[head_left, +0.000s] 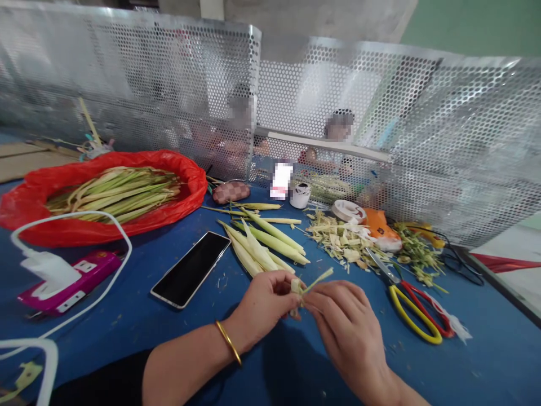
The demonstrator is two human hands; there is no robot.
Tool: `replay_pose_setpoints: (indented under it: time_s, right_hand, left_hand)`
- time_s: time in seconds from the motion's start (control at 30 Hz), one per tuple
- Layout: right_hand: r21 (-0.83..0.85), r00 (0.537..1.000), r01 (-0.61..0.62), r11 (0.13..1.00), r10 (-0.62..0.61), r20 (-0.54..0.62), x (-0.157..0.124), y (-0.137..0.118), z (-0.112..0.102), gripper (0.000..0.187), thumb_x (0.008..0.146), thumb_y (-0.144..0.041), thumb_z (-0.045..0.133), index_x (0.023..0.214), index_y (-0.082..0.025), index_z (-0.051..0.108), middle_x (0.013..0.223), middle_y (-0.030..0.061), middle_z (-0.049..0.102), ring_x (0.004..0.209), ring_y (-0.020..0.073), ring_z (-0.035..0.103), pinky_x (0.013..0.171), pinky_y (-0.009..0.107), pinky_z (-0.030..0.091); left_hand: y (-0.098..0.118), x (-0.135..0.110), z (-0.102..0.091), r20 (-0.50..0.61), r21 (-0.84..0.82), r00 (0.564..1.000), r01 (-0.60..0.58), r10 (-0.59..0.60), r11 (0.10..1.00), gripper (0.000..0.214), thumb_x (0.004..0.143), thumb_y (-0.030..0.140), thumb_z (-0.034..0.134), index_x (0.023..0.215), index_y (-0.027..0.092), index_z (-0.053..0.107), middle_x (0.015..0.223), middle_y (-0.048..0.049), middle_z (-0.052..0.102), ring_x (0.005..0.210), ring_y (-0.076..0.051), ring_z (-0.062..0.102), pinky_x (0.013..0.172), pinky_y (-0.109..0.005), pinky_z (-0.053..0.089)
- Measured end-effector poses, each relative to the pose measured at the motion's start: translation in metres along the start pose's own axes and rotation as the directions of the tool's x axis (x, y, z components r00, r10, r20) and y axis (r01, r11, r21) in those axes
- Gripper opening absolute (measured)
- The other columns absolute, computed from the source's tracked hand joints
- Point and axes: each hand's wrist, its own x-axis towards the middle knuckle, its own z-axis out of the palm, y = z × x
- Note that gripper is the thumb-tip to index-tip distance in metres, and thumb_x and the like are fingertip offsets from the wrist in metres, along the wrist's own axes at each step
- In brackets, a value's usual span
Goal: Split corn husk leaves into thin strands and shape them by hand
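My left hand point(270, 301), with a gold bangle on the wrist, pinches a small folded piece of pale green leaf strip point(297, 286) between thumb and fingers. Close beside it on the right, my right hand point(349, 316) has its fingertips pressed together on the same strip, whose narrow end sticks up past them. The exact fold is partly hidden by my fingers. Just beyond my hands lie several pale green corn husks point(270, 242) on the blue table point(304, 369). Scissors point(412, 304) with one yellow and one red handle rest to the right.
At left, a red plastic bag point(177, 217) holds long leaf strips; a purple power strip point(80, 282) with a white plug and cable sits nearer. A phone point(192, 269) lies face up. Husk scraps point(342, 239) and a tape roll point(349, 211) lie before a perforated metal screen point(296, 90), people behind.
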Motion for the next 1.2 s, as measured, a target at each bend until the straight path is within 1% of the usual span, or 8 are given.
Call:
replay_pose_setpoints:
  time_s: [0.1,0.27,0.4,0.5,0.7,0.83,0.97,1.2]
  right_hand:
    - [-0.048,0.997,-0.071,0.996,0.071,0.002,-0.002,0.001,0.002,0.018,0.091,-0.012,0.046,0.087,-0.022,0.060,0.091,0.0052,0.068,0.092,0.0203,0.063,0.086,0.036,0.041]
    - [-0.007,0.965,-0.246,0.969,0.245,0.087,-0.005,0.006,0.005,0.017,0.092,-0.017,0.043,0.078,-0.022,0.052,0.075,0.0017,0.063,0.067,0.0165,0.059,0.064,0.028,0.041]
    - [0.126,0.821,-0.557,0.821,0.523,0.227,-0.005,0.007,0.006,0.016,0.091,-0.026,0.048,0.075,-0.022,0.051,0.062,-0.0028,0.057,0.055,0.0135,0.052,0.051,0.023,0.038]
    - [0.218,0.737,-0.670,0.709,0.600,0.312,-0.005,0.006,0.007,0.019,0.090,-0.031,0.049,0.074,-0.022,0.052,0.058,-0.0040,0.055,0.053,0.0126,0.050,0.049,0.022,0.037]
    - [0.343,0.649,-0.760,0.552,0.671,0.359,-0.006,0.003,0.016,0.020,0.086,-0.033,0.054,0.071,-0.021,0.054,0.055,-0.0048,0.051,0.051,0.0118,0.045,0.048,0.022,0.034]
    - [0.478,0.532,-0.822,0.309,0.716,0.452,-0.004,0.003,0.021,0.024,0.081,-0.039,0.059,0.068,-0.019,0.056,0.053,-0.0036,0.055,0.049,0.0115,0.046,0.046,0.022,0.035]
    - [0.590,0.455,-0.804,0.074,0.716,0.529,0.002,0.002,0.019,0.029,0.073,-0.041,0.067,0.061,-0.017,0.056,0.048,-0.0048,0.051,0.045,0.0095,0.044,0.046,0.022,0.034]
    - [0.651,0.394,-0.740,-0.169,0.677,0.622,0.005,0.000,0.015,0.032,0.072,-0.042,0.071,0.061,-0.016,0.056,0.050,-0.0044,0.054,0.047,0.0075,0.044,0.047,0.019,0.033]
  left_hand:
    - [0.001,-0.003,0.000,0.101,0.081,0.994,-0.050,0.042,0.996,0.010,0.068,0.018,0.060,0.073,0.016,0.069,0.068,0.0006,0.061,0.056,-0.011,0.054,0.060,-0.025,0.046]
    - [0.007,-0.006,0.002,0.147,0.133,0.989,-0.032,0.012,0.991,0.017,0.075,0.025,0.058,0.078,0.016,0.071,0.068,-0.0004,0.060,0.056,-0.011,0.056,0.060,-0.024,0.045]
    - [0.008,-0.006,0.004,0.116,0.134,0.991,0.046,-0.061,0.990,0.021,0.077,0.033,0.062,0.080,0.014,0.069,0.069,-0.0012,0.060,0.054,-0.011,0.058,0.057,-0.022,0.043]
    - [0.006,-0.005,0.004,0.108,0.098,0.989,0.087,-0.098,0.991,0.030,0.077,0.044,0.063,0.081,0.014,0.067,0.066,-0.0004,0.058,0.053,-0.011,0.059,0.054,-0.021,0.041]
    - [0.002,-0.004,0.004,-0.017,0.063,0.995,0.101,-0.100,0.993,0.036,0.062,0.041,0.079,0.084,0.013,0.067,0.062,0.0021,0.059,0.052,-0.009,0.053,0.057,-0.021,0.042]
    - [0.000,-0.003,0.003,-0.081,0.052,0.985,0.160,-0.155,0.986,0.034,0.063,0.036,0.078,0.086,0.013,0.069,0.069,-0.0004,0.065,0.063,-0.011,0.057,0.060,-0.021,0.043]
    - [0.000,-0.002,0.000,-0.085,0.067,0.976,0.205,-0.199,0.976,0.032,0.067,0.034,0.076,0.093,0.014,0.072,0.079,-0.0037,0.070,0.070,-0.012,0.060,0.063,-0.020,0.043]
    - [0.002,-0.001,-0.003,-0.092,-0.033,0.969,0.226,-0.228,0.974,0.037,0.067,0.035,0.078,0.097,0.014,0.072,0.078,-0.0048,0.072,0.065,-0.009,0.060,0.064,-0.018,0.043]
